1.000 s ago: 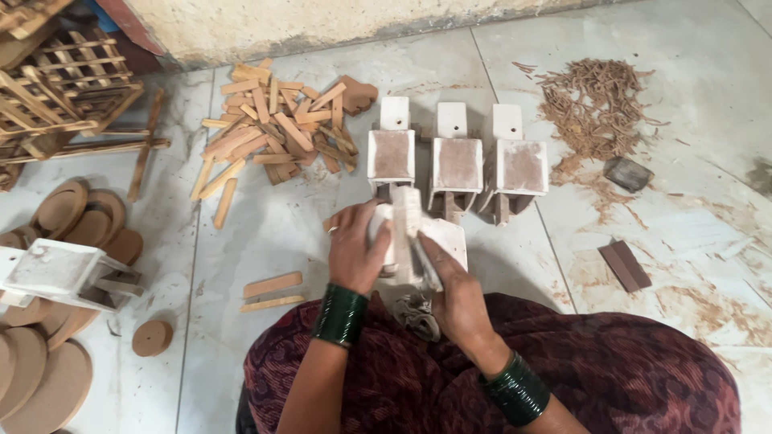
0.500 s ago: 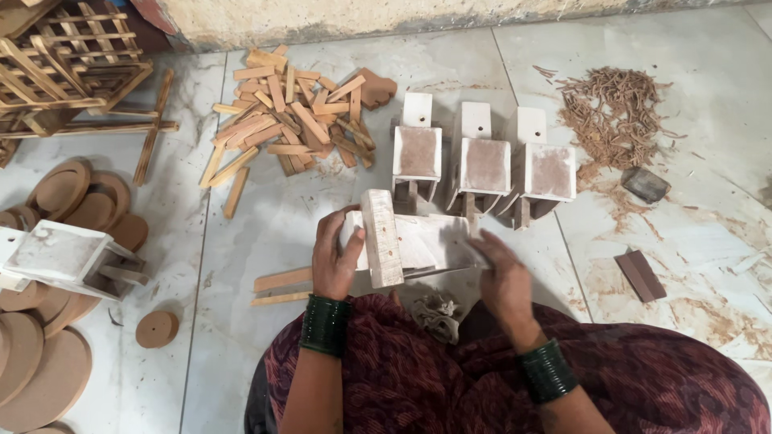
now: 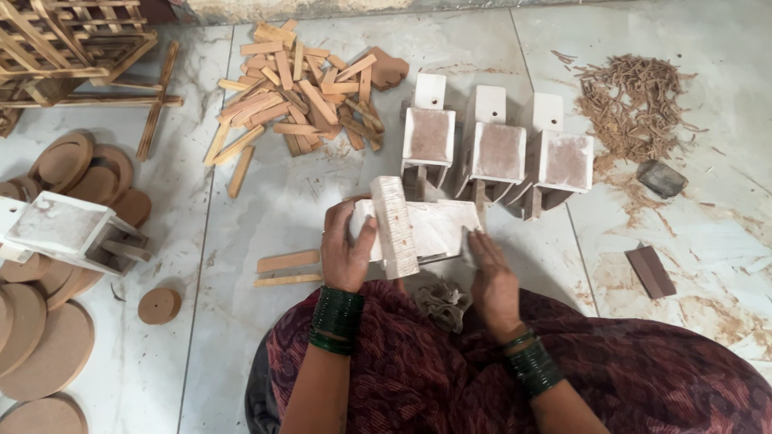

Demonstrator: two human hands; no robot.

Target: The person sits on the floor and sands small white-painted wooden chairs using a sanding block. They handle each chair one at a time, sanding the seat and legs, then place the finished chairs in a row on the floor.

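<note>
White wooden toy point(image 3: 410, 225) sits in front of the lap, its long side going left to right. Left hand point(image 3: 346, 249) grips its left end; right hand point(image 3: 492, 277) lies flat, fingers open, touching its right end.

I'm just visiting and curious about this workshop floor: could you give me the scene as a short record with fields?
Setting: person seated on a pale tiled floor
Left hand: grips the white-painted wooden piece at its left end
Right hand: flat against the same piece's right end
Behind the piece: three similar white wooden pieces in a row
Upper left: heap of small wooden sticks
Far left: round brown discs
Upper right: pile of wood shavings
Wrists: dark green bangles
</note>
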